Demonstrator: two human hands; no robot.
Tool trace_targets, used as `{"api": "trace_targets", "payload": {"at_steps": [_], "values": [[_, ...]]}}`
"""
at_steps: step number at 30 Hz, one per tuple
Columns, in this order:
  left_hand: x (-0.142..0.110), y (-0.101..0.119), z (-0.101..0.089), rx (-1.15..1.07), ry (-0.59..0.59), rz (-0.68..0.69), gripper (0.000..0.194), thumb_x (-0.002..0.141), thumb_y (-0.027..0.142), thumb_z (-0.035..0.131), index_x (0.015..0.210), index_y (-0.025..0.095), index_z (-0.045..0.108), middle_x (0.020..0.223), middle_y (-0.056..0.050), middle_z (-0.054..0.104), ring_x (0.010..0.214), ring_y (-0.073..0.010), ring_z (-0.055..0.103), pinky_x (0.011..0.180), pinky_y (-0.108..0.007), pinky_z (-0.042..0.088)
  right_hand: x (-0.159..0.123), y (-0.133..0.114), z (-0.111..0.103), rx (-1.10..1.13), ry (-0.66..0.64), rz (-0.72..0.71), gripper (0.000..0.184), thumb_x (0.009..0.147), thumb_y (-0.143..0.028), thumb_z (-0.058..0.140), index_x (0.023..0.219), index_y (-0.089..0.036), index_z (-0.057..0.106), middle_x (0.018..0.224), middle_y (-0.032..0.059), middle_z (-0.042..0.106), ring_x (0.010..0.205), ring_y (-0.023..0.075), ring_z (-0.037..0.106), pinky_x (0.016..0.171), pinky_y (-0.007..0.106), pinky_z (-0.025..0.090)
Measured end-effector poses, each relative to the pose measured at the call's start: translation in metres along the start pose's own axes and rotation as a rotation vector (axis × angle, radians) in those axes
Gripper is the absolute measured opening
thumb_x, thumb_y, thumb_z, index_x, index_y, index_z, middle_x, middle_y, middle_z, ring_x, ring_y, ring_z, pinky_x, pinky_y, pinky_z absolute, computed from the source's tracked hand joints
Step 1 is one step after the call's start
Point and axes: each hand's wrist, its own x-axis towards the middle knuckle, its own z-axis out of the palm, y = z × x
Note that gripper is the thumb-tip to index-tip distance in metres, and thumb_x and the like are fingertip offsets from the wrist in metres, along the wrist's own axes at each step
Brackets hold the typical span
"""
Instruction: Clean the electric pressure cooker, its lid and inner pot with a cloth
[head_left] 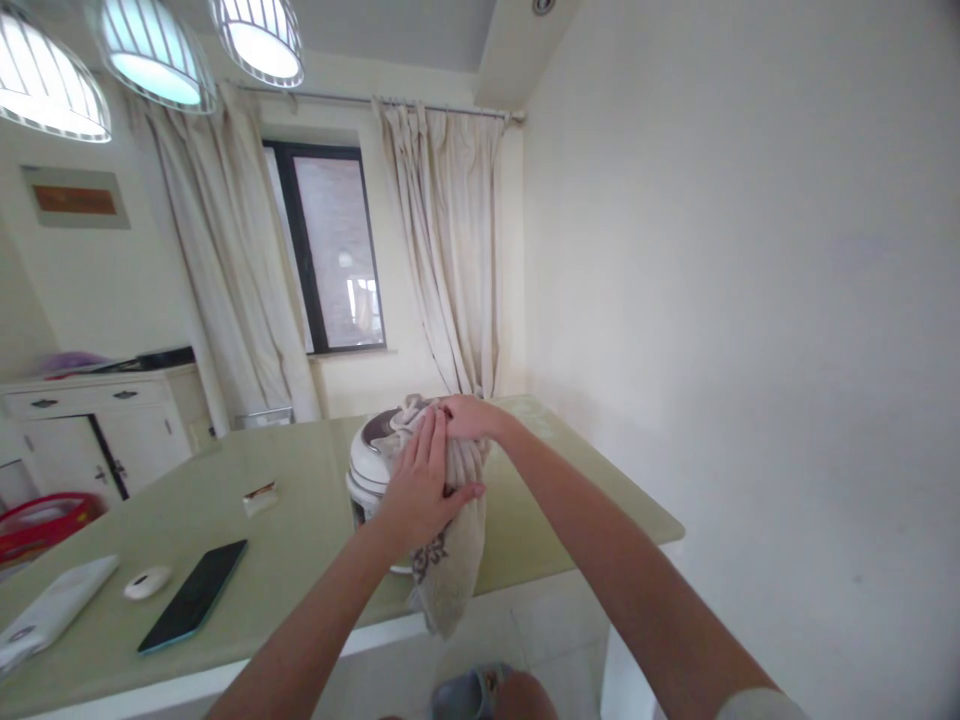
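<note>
A white rice cooker [367,470] stands near the front edge of a pale green table [285,540]. A beige cloth [450,560] is draped over its lid and hangs down past the table edge. My left hand [421,485] lies flat on the cloth against the cooker's side, fingers stretched out together. My right hand [466,415] rests on top of the cooker, fingers curled down onto the upper part of the cloth.
On the table's left part lie a dark phone [193,594], a small white oval device [147,582], a white flat case [52,605] and a small packet [260,496]. A white cabinet [97,425] and red basket [41,520] stand at left. Curtains [450,260] flank the window.
</note>
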Motion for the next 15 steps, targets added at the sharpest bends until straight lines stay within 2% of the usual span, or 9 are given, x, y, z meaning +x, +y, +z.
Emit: {"api": "trace_targets", "payload": {"at_steps": [2,4,6,8,11,13,15], "values": [[0.0,-0.003,0.014,0.092,0.011,-0.008,0.113,0.086,0.075,0.065,0.17,0.011,0.023,0.172,-0.026,0.033,0.16,-0.0435,0.029,0.125,-0.06,0.031,0.002,0.013,-0.02,0.097,-0.048,0.036,0.023,0.09,-0.029,0.074,0.109,-0.018,0.081,0.1,0.006,0.081,0.089,0.0221,0.074,0.082,0.03,0.056],[0.005,-0.011,0.013,0.143,0.011,-0.042,0.093,0.091,0.07,0.062,0.165,0.02,0.038,0.166,-0.021,0.046,0.153,-0.0419,0.042,0.122,-0.058,0.035,0.005,0.021,-0.034,0.084,0.095,0.135,0.035,0.091,-0.034,0.075,0.119,-0.013,0.078,0.108,0.0101,0.081,0.095,0.0227,0.075,0.087,0.03,0.054],[0.015,-0.021,0.003,0.146,-0.022,-0.077,0.065,0.096,0.061,0.057,0.152,0.026,0.057,0.155,-0.016,0.06,0.142,-0.0388,0.054,0.117,-0.055,0.041,0.012,0.024,-0.036,0.014,0.268,0.172,0.042,0.097,-0.037,0.069,0.129,-0.009,0.073,0.122,0.0146,0.077,0.111,0.0239,0.072,0.097,0.031,0.05],[0.028,-0.035,-0.01,0.109,-0.073,-0.094,0.044,0.097,0.046,0.054,0.133,0.026,0.07,0.141,-0.013,0.069,0.131,-0.0348,0.062,0.113,-0.05,0.046,0.023,0.023,-0.029,0.019,0.305,0.088,0.041,0.104,-0.04,0.06,0.131,-0.012,0.071,0.132,0.0142,0.074,0.122,0.0226,0.068,0.104,0.03,0.047],[0.043,-0.065,-0.026,0.013,-0.148,-0.108,0.036,0.088,0.028,0.049,0.112,0.026,0.076,0.119,-0.009,0.076,0.117,-0.0281,0.069,0.108,-0.04,0.051,0.041,0.018,-0.008,0.108,0.224,-0.092,0.04,0.11,-0.046,0.051,0.128,-0.018,0.073,0.138,0.0095,0.073,0.128,0.0207,0.065,0.11,0.031,0.045],[0.046,-0.089,-0.034,-0.024,-0.169,-0.159,0.039,0.082,0.028,0.047,0.106,0.026,0.077,0.112,-0.007,0.077,0.112,-0.0267,0.071,0.106,-0.037,0.053,0.053,0.015,0.007,0.143,0.188,-0.116,0.047,0.111,-0.053,0.044,0.128,-0.02,0.073,0.14,0.0093,0.072,0.131,0.0228,0.064,0.113,0.034,0.044],[0.043,-0.113,-0.04,-0.042,-0.142,-0.252,0.041,0.078,0.033,0.046,0.103,0.024,0.078,0.112,-0.008,0.078,0.113,-0.0287,0.071,0.106,-0.039,0.053,0.062,0.014,0.02,0.17,0.173,-0.085,0.057,0.112,-0.061,0.035,0.13,-0.022,0.072,0.14,0.0087,0.072,0.131,0.0245,0.065,0.112,0.037,0.045]]}}
